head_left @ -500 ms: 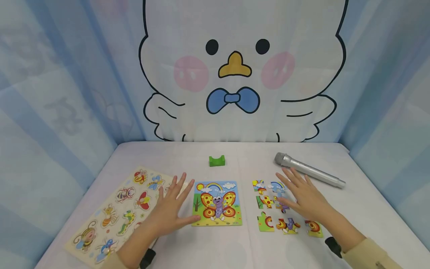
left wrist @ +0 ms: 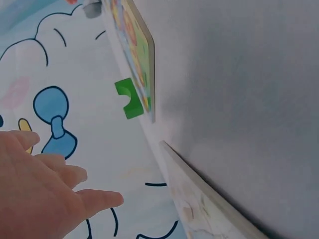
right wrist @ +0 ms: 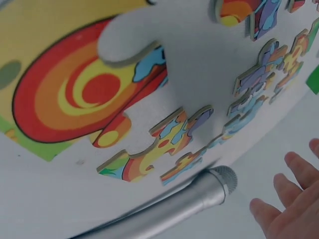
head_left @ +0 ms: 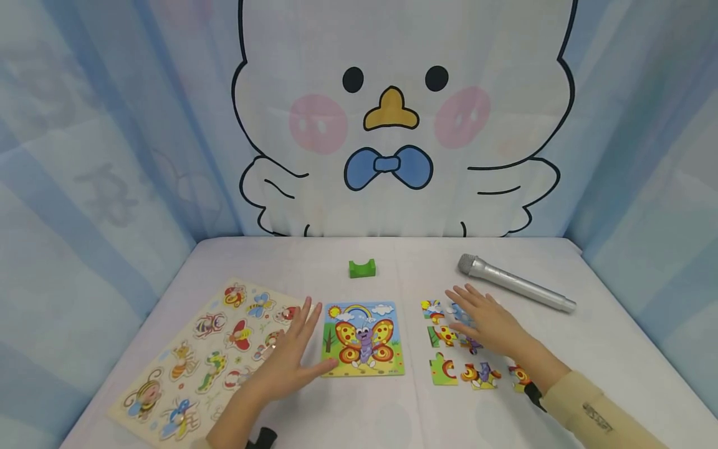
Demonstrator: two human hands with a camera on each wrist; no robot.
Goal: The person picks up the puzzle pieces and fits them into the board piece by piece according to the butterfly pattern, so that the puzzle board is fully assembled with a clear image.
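Note:
My left hand [head_left: 288, 368] hovers with spread fingers between the wooden insect board [head_left: 193, 365] and a square butterfly picture puzzle [head_left: 364, 340], thumb overlapping the puzzle's left edge. In the left wrist view its fingers [left wrist: 99, 200] are extended and hold nothing. Over the loose puzzle pieces [head_left: 443, 371] on the right, my right hand [head_left: 496, 327] is outstretched, partly covering the upper ones. The right wrist view shows the same cut pieces [right wrist: 174, 132] spread apart, with nothing in that hand [right wrist: 294, 204].
A silver microphone [head_left: 518, 285] lies slantwise behind the right hand. At the back middle sits a small green block [head_left: 362, 269] with a curved notch. The white-covered table [head_left: 348, 418] meets a curtain [head_left: 392, 206] printed with a cartoon bird.
My right hand has shifted left over the pieces, its forearm now overlapping the lower right piece. The left hand has drawn slightly back, fingers closer together. The things on the table stay put.

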